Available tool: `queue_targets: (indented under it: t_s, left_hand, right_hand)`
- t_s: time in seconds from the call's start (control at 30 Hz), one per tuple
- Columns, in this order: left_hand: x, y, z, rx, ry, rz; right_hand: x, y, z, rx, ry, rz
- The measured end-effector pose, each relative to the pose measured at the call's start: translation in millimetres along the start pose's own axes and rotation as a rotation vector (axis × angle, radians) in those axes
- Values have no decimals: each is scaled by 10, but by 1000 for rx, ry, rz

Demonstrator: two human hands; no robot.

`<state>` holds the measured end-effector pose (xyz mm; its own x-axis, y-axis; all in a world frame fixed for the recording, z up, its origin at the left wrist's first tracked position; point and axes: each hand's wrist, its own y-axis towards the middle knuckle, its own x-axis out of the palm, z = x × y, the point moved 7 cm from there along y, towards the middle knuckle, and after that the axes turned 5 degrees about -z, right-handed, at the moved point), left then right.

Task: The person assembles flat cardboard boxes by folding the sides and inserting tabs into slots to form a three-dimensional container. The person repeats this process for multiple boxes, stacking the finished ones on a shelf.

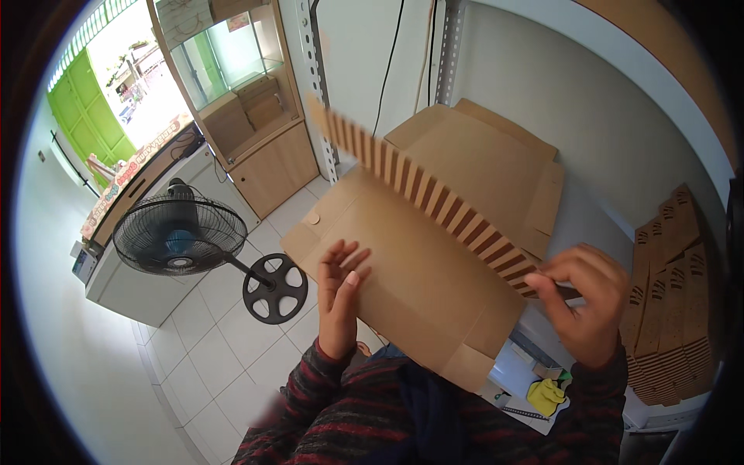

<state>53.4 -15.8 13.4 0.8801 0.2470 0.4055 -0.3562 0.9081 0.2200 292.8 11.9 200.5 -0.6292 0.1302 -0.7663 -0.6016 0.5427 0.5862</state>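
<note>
A flat brown cardboard box blank (418, 271) lies in front of me, tilted across the work surface. Along its far side a flap with brown and tan stripes (438, 201) stands up, slightly blurred at its far left end. My right hand (587, 302) pinches the near right end of this striped flap between thumb and fingers. Over the blank's left edge is my left hand (339, 301), its fingers loosely bent and apart, with nothing in them. Whether it touches the cardboard I cannot tell. Behind the flap rests more flat cardboard (480, 151).
Folded cardboard boxes (670, 310) are stacked at the right. A yellow cloth (545, 397) lies below my right wrist. To the left stands a black fan (180, 232) on a round base (275, 288). A wooden glass cabinet (271, 167) and a perforated metal post (448, 58) are farther back.
</note>
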Motion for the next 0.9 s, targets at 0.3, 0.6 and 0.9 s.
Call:
queue_targets:
  t_s: [0.3,0.6,0.9]
  left_hand:
    - [80,56,29,-110,-401,-355]
    - [37,107,-51,-327,-385,25]
    - [413,295,-20,-358,-708,-2]
  right_hand:
    - [649,-514,-571,-532,-161,-291]
    - [498,30,853,139,-31,-68]
    - [442,-945,3638,1065,672,-197]
